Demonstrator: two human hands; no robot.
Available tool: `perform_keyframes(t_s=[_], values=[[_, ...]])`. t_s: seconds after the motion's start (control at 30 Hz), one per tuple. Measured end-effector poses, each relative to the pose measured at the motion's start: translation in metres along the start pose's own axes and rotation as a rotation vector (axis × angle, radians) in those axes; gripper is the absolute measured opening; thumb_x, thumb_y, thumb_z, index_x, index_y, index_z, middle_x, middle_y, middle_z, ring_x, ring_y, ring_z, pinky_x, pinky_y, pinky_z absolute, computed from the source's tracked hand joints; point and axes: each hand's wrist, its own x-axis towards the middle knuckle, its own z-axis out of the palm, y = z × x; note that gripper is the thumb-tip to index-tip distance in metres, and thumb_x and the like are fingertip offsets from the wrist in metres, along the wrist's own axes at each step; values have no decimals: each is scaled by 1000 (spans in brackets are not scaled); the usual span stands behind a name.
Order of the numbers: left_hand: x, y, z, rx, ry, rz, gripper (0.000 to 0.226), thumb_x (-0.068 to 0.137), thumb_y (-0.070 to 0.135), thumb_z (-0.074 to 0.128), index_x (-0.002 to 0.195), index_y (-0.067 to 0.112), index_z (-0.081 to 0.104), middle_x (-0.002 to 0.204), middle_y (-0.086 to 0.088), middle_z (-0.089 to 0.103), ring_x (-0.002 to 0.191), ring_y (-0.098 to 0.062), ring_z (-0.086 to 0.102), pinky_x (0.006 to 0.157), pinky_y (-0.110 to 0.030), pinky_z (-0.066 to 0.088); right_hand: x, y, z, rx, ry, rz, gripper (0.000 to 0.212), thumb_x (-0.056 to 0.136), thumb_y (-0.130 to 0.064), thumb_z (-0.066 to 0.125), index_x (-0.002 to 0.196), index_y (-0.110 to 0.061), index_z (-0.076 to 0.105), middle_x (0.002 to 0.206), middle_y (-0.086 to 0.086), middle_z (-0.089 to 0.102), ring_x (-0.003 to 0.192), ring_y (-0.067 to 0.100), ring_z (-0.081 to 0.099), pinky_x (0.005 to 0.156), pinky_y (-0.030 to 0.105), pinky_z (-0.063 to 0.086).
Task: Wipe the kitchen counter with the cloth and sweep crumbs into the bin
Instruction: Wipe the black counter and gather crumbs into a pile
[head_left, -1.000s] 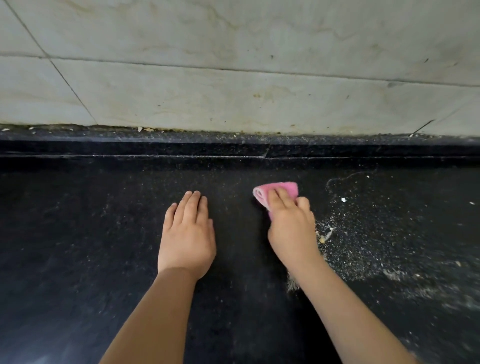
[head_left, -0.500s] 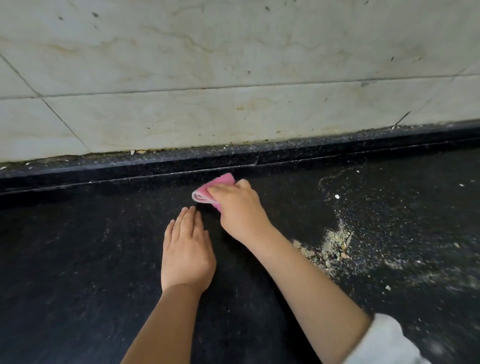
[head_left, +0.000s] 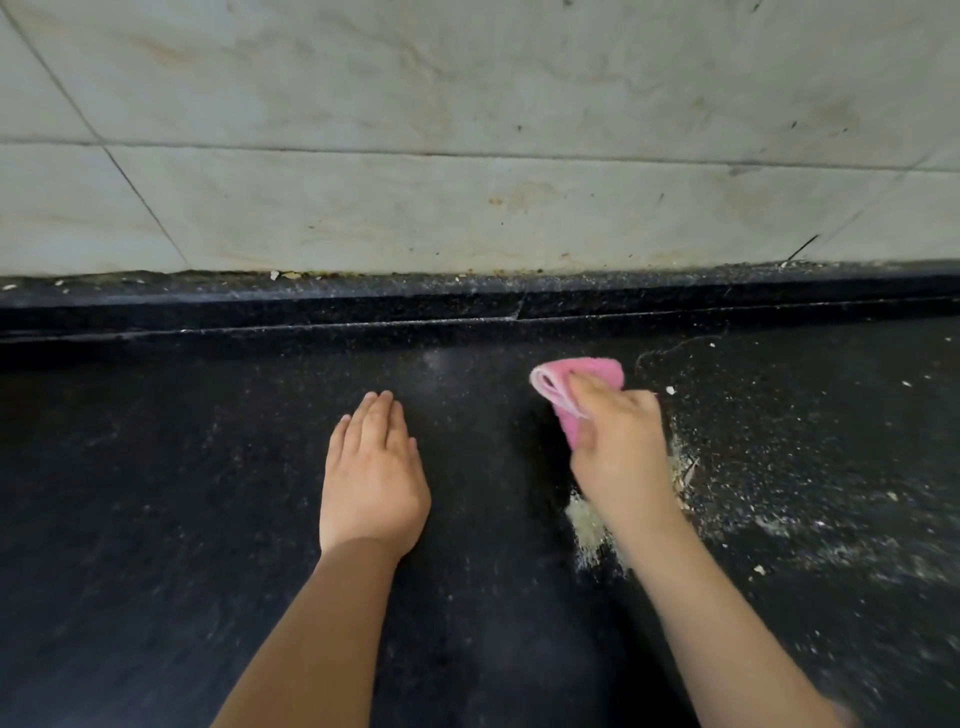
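Note:
A folded pink cloth (head_left: 563, 382) lies against the black stone counter (head_left: 156, 493), right of centre. My right hand (head_left: 618, 452) grips the cloth, with fingers curled over its near end. My left hand (head_left: 371, 473) rests flat on the counter to the left, fingers straight and together, holding nothing. A pile of pale crumbs (head_left: 589, 525) lies under and beside my right wrist. More crumbs and dust (head_left: 779, 467) spread over the counter to the right. No bin is in view.
A raised black ledge (head_left: 467, 299) runs along the back of the counter, with a few crumbs on it. Behind it stands a stained, pale tiled wall (head_left: 467, 156). The counter's left half looks smoother and shows only faint streaks.
My right hand has swept the cloth back to the right, from in front of my left hand's fingertips to beside the crumb pile. My left hand has stayed flat in place.

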Motion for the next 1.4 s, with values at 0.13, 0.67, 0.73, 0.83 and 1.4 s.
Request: perform_keyframes(t_s=[0.13, 0.67, 0.73, 0.83, 1.4], values=[[0, 0, 0, -7, 17, -74, 47, 91, 13, 27, 130, -9, 40, 139, -23, 40, 133, -32, 31, 111, -36, 17, 28, -66, 35, 42, -274, -312, 38, 81, 1, 41, 112, -12, 61, 121, 0, 60, 91, 29, 42, 80, 42, 42], [0, 1, 1, -51, 29, -77, 42, 94, 8, 37, 130, -12, 37, 140, -23, 37, 134, -34, 28, 112, -36, 14, -27, 6, -2, -97, 47, -37, 37, 68, 11, 46, 92, -4, 69, 92, 7, 72, 68, 30, 50, 67, 31, 41], [0, 1, 0, -53, 25, -81, 42, 94, 8, 37, 131, -12, 36, 141, -24, 35, 135, -34, 26, 112, -35, 13, -49, -20, 12, -94, -44, -160, 42, 68, 1, 39, 96, -14, 67, 102, 1, 69, 72, 29, 56, 67, 28, 37], [1, 1, -1, -37, 22, -84, 42, 94, 9, 36, 131, -12, 36, 142, -24, 34, 135, -33, 25, 113, -35, 13, -82, -32, 33, -77, -91, -265, 47, 70, -4, 35, 103, -11, 67, 108, 4, 68, 71, 28, 57, 66, 30, 48], [-49, 22, -20, 339, -177, 130, 47, 96, 25, 29, 138, 4, 31, 150, -12, 21, 140, -28, 11, 111, -50, 2, -133, 13, -22, -52, -83, -298, 47, 71, -5, 33, 103, -5, 67, 106, 6, 69, 74, 30, 55, 69, 33, 51]])
